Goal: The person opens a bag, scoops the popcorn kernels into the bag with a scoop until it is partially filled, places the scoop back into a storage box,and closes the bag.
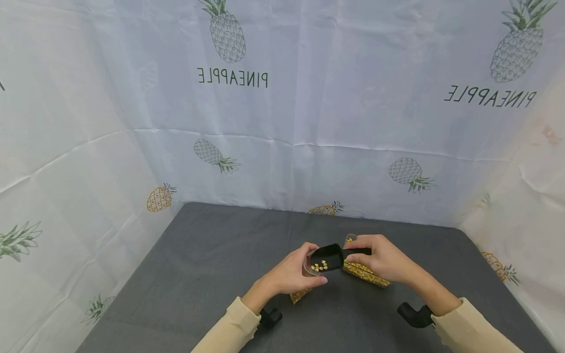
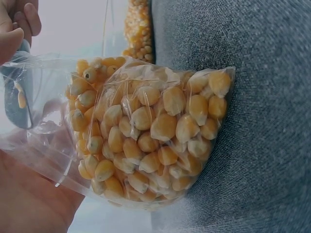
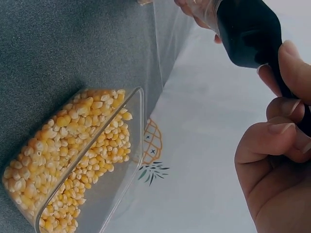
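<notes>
My left hand (image 1: 291, 270) holds the mouth of a clear plastic bag (image 2: 146, 131), thumb and fingers spread around its rim. The bag is well filled with yellow corn kernels, and its bottom rests at the grey tabletop. My right hand (image 1: 390, 257) grips the handle of a black scoop (image 1: 334, 253). The scoop's front end reaches into the bag's mouth, tilted toward it, with several kernels near its lip. Beneath the right hand stands a clear rectangular container (image 3: 88, 150), partly filled with corn kernels (image 3: 43, 165).
A dark grey table (image 1: 212, 255) lies under both hands. White cloth (image 1: 291, 108) printed with pineapples hangs behind it and at both sides. Black wrist mounts (image 1: 415, 315) sit below the forearms.
</notes>
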`<state>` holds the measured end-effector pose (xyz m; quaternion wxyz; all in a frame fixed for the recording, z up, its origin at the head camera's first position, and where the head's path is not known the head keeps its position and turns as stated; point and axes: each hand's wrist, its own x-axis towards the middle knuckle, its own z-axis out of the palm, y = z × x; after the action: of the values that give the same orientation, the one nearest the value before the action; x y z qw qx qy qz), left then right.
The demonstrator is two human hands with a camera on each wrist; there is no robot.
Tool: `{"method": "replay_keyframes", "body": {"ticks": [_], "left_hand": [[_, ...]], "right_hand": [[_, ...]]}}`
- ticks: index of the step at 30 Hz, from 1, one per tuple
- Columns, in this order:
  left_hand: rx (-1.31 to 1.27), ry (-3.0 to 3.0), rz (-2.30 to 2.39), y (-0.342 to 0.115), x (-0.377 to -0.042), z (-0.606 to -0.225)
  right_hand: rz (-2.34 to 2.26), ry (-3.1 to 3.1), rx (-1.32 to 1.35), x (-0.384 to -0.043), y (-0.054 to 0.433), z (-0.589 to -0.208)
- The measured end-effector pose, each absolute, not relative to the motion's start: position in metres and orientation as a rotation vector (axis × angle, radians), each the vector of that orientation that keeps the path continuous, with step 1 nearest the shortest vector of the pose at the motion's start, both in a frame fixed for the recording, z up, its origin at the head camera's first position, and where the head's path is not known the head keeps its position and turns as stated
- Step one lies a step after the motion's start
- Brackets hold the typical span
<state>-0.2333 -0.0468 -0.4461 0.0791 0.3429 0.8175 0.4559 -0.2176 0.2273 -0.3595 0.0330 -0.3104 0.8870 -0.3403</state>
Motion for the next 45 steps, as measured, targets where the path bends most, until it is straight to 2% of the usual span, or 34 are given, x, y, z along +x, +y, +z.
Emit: {"method": "replay_keyframes", "body": {"ticks": [18, 45], "left_hand": [[1.018, 2.466, 1.337, -0.047, -0.233, -0.447], [1.023, 2.270, 1.424, -0.057, -0.241, -0.445]], "right_hand": [[-1.023, 2.737, -1.006, -0.217, 0.225, -0.359], [-1.204, 2.830, -0.648, -0.199, 0.262, -0.375]]}}
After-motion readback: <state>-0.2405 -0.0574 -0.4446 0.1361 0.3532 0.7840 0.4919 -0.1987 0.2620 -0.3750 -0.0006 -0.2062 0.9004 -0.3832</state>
